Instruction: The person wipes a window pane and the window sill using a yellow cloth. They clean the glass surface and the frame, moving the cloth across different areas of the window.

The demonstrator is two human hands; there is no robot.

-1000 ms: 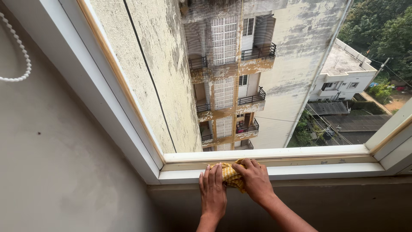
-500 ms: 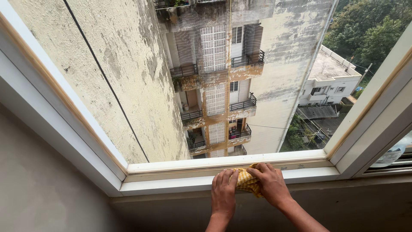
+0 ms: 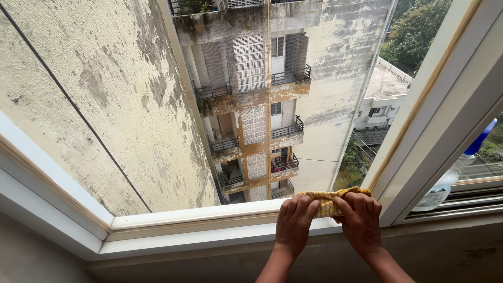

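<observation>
Yellow checked cloth (image 3: 329,203): soft woven fabric, bunched into a crumpled horizontal roll. It lies pressed on the bottom rail of the white window frame (image 3: 209,222), at the rail's right end, just beside the frame's slanting upright. Its top edge shows; the rest is covered by fingers.

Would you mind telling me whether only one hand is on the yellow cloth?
No, both the left hand and the right hand press the yellow cloth against the window frame.
</observation>
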